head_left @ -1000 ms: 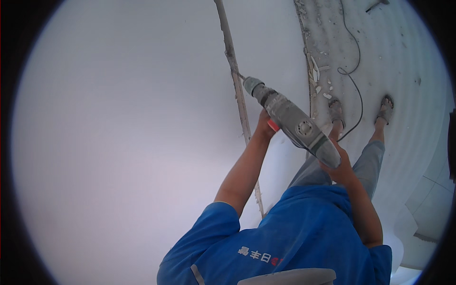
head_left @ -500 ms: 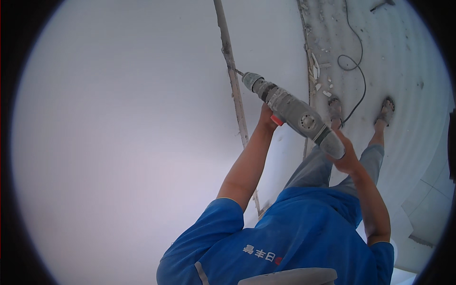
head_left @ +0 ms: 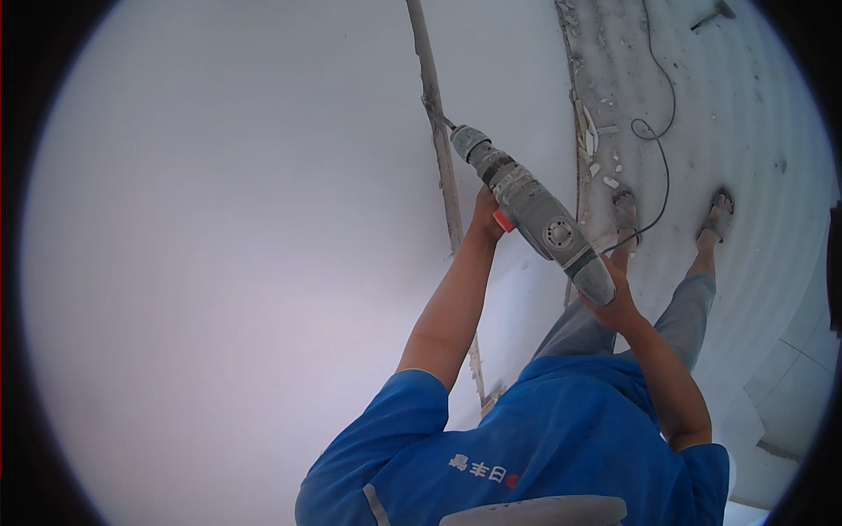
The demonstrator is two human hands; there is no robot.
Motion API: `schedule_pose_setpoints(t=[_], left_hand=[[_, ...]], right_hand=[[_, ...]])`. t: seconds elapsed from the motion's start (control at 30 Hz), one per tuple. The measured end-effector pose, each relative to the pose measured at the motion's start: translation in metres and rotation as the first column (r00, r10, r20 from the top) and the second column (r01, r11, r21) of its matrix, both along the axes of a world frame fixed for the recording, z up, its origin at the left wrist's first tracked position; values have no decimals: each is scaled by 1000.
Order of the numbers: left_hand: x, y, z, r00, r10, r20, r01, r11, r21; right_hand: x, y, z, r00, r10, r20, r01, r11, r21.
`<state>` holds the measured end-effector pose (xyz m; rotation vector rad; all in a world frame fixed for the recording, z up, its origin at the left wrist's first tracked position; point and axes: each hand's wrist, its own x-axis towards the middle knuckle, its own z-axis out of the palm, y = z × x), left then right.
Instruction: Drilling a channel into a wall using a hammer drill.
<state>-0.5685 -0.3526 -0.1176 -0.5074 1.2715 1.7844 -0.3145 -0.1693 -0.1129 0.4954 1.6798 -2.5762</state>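
Observation:
A dusty grey rotary hammer (head_left: 535,206) slants across the view, its bit pointing up and left. The bit's tip reaches a rough channel (head_left: 445,167) cut into the white wall (head_left: 246,228); whether it touches the channel's edge is hard to tell. My left hand (head_left: 487,215) is closed under the front of the tool, beside a red part; the tool body hides most of its fingers. Around the rear handle my right hand (head_left: 619,302) is wrapped, its fingers partly hidden behind the housing.
A dark power cable (head_left: 664,167) loops over the dusty floor (head_left: 754,228), running close to my feet. Broken chips (head_left: 589,131) lie along the wall's base. A hammer (head_left: 715,14) rests at the far right. Floor tiles (head_left: 794,368) show at the right edge.
The rotary hammer's rear end has swung left and slightly down with my right hand, so the tool stands steeper. The view has shifted a little, and more of the hammer on the floor shows.

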Motion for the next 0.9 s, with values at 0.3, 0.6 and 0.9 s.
schedule_pose_setpoints(t=[0.3,0.6,0.9], left_hand=[[8,-9,11,995,-92,38,96,985,-144],[0,-11,-20,963,184,198,-208,972,106],[-2,-10,-18,974,224,32,-212,952,-221]], right_hand=[[14,29,-8,998,51,31,-48,996,-78],[-11,51,-51,983,171,-73,-178,978,-105],[-14,23,-47,990,126,-60,-138,951,-278]])
